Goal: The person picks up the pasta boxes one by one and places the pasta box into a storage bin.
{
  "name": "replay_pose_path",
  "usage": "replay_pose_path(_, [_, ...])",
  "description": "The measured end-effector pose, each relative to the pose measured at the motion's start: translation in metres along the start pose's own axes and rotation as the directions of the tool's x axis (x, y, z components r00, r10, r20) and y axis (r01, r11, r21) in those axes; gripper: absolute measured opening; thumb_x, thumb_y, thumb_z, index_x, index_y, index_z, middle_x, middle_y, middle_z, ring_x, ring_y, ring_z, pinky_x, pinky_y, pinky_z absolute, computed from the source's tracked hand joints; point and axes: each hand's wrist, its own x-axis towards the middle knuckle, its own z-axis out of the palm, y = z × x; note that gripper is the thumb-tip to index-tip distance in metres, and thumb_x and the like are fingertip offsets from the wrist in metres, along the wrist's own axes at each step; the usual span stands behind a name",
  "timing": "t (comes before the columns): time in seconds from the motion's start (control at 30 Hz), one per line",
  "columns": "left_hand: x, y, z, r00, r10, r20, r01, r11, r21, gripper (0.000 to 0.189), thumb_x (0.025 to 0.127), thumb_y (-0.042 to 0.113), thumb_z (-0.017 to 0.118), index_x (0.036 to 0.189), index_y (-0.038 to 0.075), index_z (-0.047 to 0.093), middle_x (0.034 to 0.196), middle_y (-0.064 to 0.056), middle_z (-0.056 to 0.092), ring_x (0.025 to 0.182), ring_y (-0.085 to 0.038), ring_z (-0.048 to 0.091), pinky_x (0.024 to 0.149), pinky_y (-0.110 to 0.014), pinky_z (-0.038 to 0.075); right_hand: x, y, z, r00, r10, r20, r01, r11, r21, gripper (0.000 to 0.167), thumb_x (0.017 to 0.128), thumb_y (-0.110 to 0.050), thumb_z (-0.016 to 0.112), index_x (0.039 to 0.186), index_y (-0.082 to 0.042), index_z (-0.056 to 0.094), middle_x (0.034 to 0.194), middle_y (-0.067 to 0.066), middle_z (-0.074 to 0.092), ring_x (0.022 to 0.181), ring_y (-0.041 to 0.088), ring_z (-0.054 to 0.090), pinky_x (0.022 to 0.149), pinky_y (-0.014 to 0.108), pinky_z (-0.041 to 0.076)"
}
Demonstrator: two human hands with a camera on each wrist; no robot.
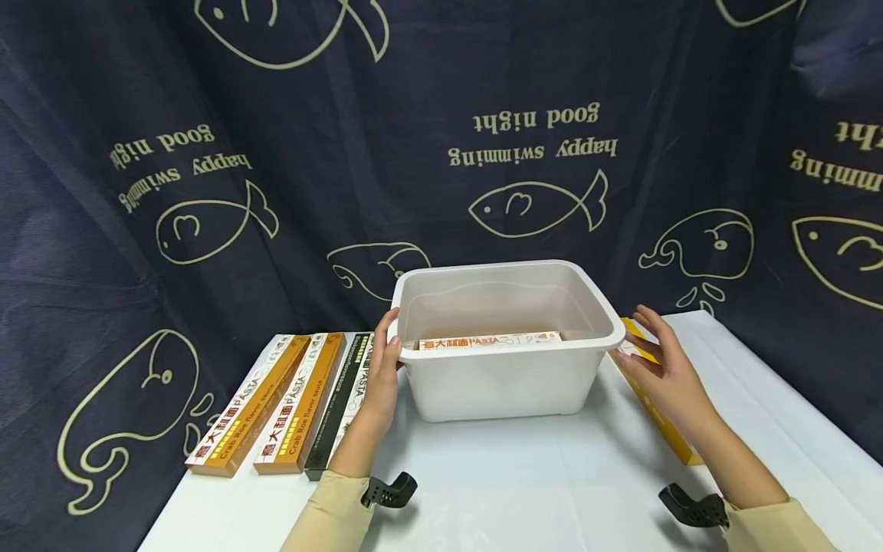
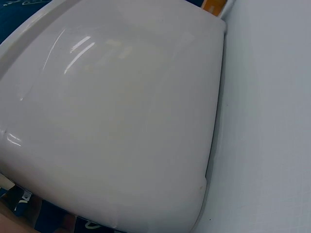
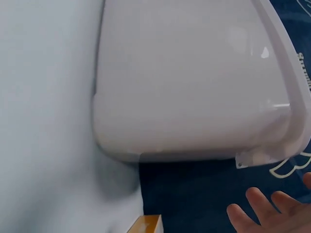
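A white plastic bin [image 1: 498, 383] stands on the table with its open top up. Inside it lies a pasta box [image 1: 491, 341], its lower part hidden by the front wall. My left hand [image 1: 379, 372] is at the bin's left end, fingertips and thumb right at the rim, fingers fairly straight. On the other side my right hand [image 1: 665, 372] is held with fingers spread, apart from the bin and over a yellow box [image 1: 662, 414]. The right wrist view shows those spread fingers [image 3: 262, 208] beyond the bin's end wall [image 3: 194, 87].
Left of the bin, two orange-and-white pasta boxes [image 1: 248, 406] [image 1: 300, 406], a black box [image 1: 338, 414] and another pasta box [image 1: 359, 391] lie side by side. A dark blue fish-print curtain [image 1: 414, 169] hangs behind the white table [image 1: 524, 483].
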Motion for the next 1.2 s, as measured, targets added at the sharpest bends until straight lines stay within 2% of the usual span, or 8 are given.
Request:
replay_pose_path(0.17, [0.0, -0.001, 0.0, 1.0, -0.005, 0.0, 0.005, 1.0, -0.004, 0.055, 0.1, 0.039, 0.034, 0.154, 0.033, 0.03, 0.163, -0.002, 0.027, 0.135, -0.026, 0.041, 0.108, -0.05, 0.031, -0.011, 0.012, -0.005, 0.999, 0.008, -0.046, -0.012, 0.997, -0.081, 0.083, 0.096, -0.022, 0.066, 0.16, -0.034, 0.014, 0.166, 0.007, 0.021, 0.13, -0.008, 0.042, 0.091, -0.003, 0.035])
replay_pose_path(0.3, [0.0, -0.001, -0.001, 1.0, -0.009, 0.005, 0.009, 1.0, 0.0, 0.055, 0.1, 0.039, 0.033, 0.154, 0.034, 0.029, 0.163, -0.003, 0.028, 0.134, -0.026, 0.041, 0.108, -0.05, 0.031, -0.02, 0.022, -0.012, 0.997, 0.036, -0.071, -0.046, 0.988, -0.146, 0.085, 0.096, -0.024, 0.067, 0.161, -0.033, 0.011, 0.167, 0.011, 0.019, 0.143, 0.02, 0.039, 0.088, -0.004, 0.029])
replay_pose_path(0.43, [0.0, 0.0, -0.002, 1.0, -0.005, 0.008, 0.005, 1.0, -0.004, 0.055, 0.099, 0.039, 0.034, 0.154, 0.034, 0.029, 0.162, -0.006, 0.029, 0.133, -0.027, 0.042, 0.108, -0.05, 0.03, -0.025, 0.033, -0.016, 0.995, 0.048, -0.092, -0.065, 0.98, -0.187, 0.086, 0.096, -0.025, 0.066, 0.162, -0.028, 0.011, 0.166, 0.017, 0.018, 0.14, 0.048, 0.035, 0.088, -0.005, 0.027])
replay_pose_path(0.7, [0.0, -0.001, -0.001, 1.0, -0.014, 0.007, 0.014, 1.0, 0.001, 0.055, 0.099, 0.04, 0.034, 0.154, 0.035, 0.029, 0.162, -0.005, 0.03, 0.133, -0.027, 0.043, 0.108, -0.05, 0.031, -0.034, 0.047, -0.022, 0.995, 0.041, -0.094, -0.064, 0.966, -0.251, 0.088, 0.094, -0.026, 0.069, 0.161, -0.017, 0.013, 0.158, 0.03, 0.024, 0.132, 0.056, 0.038, 0.089, -0.007, 0.02])
replay_pose_path(0.77, [-0.001, -0.001, 0.0, 1.0, -0.015, 0.005, 0.015, 1.0, 0.001, 0.055, 0.1, 0.04, 0.034, 0.154, 0.035, 0.029, 0.162, -0.004, 0.03, 0.132, -0.026, 0.043, 0.108, -0.05, 0.031, -0.035, 0.051, -0.024, 0.995, 0.06, -0.085, -0.08, 0.961, -0.263, 0.09, 0.093, -0.027, 0.07, 0.161, -0.015, 0.012, 0.158, 0.032, 0.023, 0.133, 0.057, 0.037, 0.109, 0.006, 0.028])
replay_pose_path(0.83, [-0.001, -0.001, 0.0, 1.0, -0.016, 0.005, 0.016, 1.0, 0.0, 0.055, 0.1, 0.04, 0.034, 0.154, 0.035, 0.029, 0.162, -0.004, 0.03, 0.132, -0.026, 0.043, 0.108, -0.05, 0.031, -0.037, 0.055, -0.027, 0.994, 0.079, -0.07, -0.096, 0.957, -0.276, 0.093, 0.092, -0.028, 0.072, 0.161, -0.013, 0.011, 0.158, 0.033, 0.021, 0.133, 0.058, 0.035, 0.119, 0.036, 0.033])
replay_pose_path(0.93, [0.0, -0.002, 0.0, 1.0, -0.014, 0.005, 0.014, 1.0, -0.001, 0.055, 0.1, 0.039, 0.033, 0.154, 0.034, 0.029, 0.162, -0.004, 0.029, 0.132, -0.026, 0.043, 0.108, -0.05, 0.031, -0.038, 0.062, -0.032, 0.993, 0.109, -0.038, -0.116, 0.95, -0.291, 0.098, 0.091, -0.029, 0.073, 0.161, -0.008, 0.008, 0.158, 0.036, 0.017, 0.133, 0.061, 0.032, 0.102, 0.072, 0.029])
replay_pose_path(1.2, [-0.001, -0.002, -0.001, 1.0, -0.005, 0.015, 0.005, 1.0, 0.0, 0.055, 0.1, 0.039, 0.033, 0.155, 0.034, 0.028, 0.161, -0.004, 0.03, 0.135, -0.028, 0.041, 0.11, -0.053, 0.029, -0.04, 0.079, -0.047, 0.983, 0.18, 0.044, -0.157, 0.936, -0.316, 0.105, 0.09, -0.032, 0.074, 0.16, -0.006, 0.001, 0.159, 0.037, 0.011, 0.132, 0.065, 0.028, 0.097, 0.079, 0.027])
